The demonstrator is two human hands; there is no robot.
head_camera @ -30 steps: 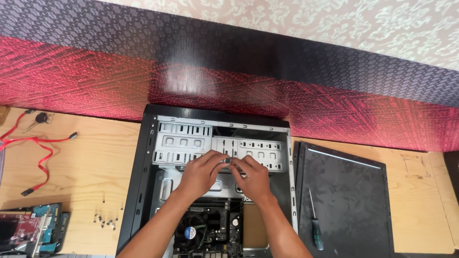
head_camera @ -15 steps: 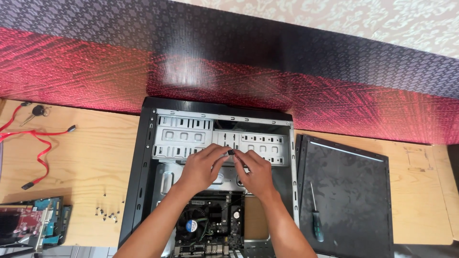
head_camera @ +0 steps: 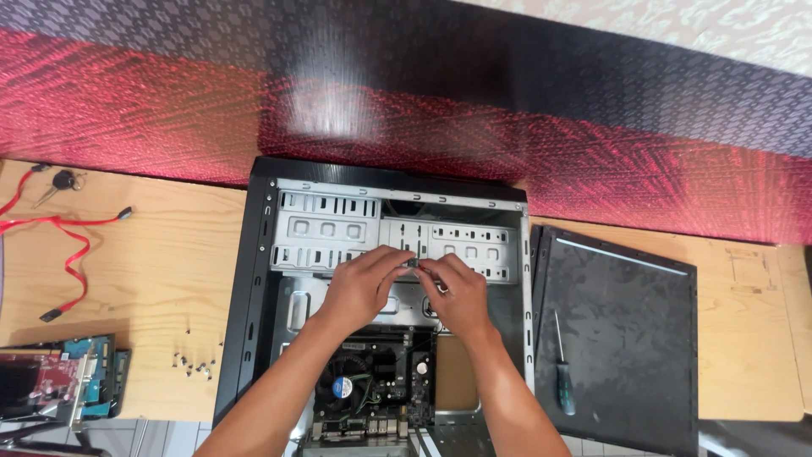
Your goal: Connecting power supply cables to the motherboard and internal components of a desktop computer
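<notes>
Computer case [head_camera: 254, 279], black outside and bare grey metal inside, lies open on its side on the wooden table [head_camera: 169, 254], its far end against the red-and-black patterned wall covering. Both hands work over the metal drive cage [head_camera: 338, 228] at the far end of the case. The left hand [head_camera: 359, 288] and the right hand [head_camera: 457, 292] meet at their fingertips, and between them they pinch a small dark part [head_camera: 414, 264], too small to tell what kind. Both grips are closed around that part, the fingers curled in.

Nearer the person, below the hands, sits the motherboard [head_camera: 397, 398] with its round cooler fan [head_camera: 342, 385], which carries a small round blue label at its hub.

Just beside the case on the right lies the removed side panel [head_camera: 626, 338], flat, black and dusty. A screwdriver [head_camera: 562, 368] with a dark green handle rests on the panel near its left edge.

On the left of the table, well apart from the case, a red flat cable [head_camera: 72, 254] loops across the wood, and a set of keys [head_camera: 59, 180] lies at the far corner. A scatter of small screws [head_camera: 194, 366] sits near the case's left wall. At the near left edge rest a red circuit card [head_camera: 34, 385] and a blue-green board [head_camera: 106, 372] beside it.
</notes>
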